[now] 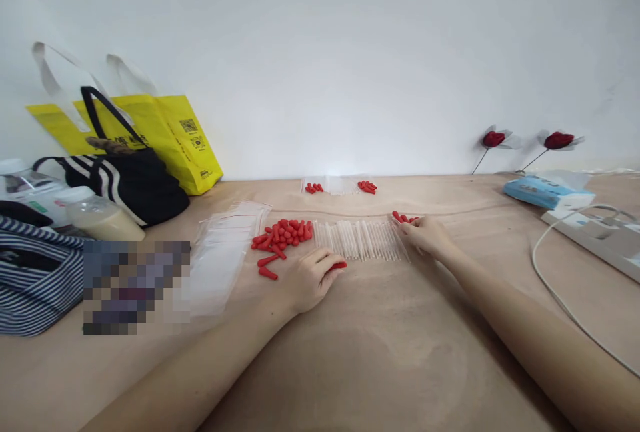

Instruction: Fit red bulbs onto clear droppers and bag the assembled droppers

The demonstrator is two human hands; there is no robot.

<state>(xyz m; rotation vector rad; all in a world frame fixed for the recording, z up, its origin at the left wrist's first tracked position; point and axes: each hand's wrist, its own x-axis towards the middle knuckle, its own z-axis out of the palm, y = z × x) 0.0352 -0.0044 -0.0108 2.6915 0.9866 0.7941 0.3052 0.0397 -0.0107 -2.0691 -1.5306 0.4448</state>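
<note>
My left hand (314, 279) rests low over the table, its fingers closed on a red rubber dropper bulb (340, 265) that pokes out past the fingertips. Just behind it lies a heap of the same red bulbs (285, 235), with a few strays in front. Thin clear dropper tubes (357, 240) lie side by side in a row between my hands. At the row's right end my right hand (425, 235) is closed in a pinch; what its fingertips hold is too small to tell. Several red bulbs (404, 217) show just beyond those fingers.
Clear zip bags (220, 252) lie left of the heap. Against the wall, another clear bag (340, 185) lies between small groups of red bulbs. Yellow and black bags and a bottle (103, 215) stand left; a tissue pack (545, 191), power strip and cable (543, 272) lie right.
</note>
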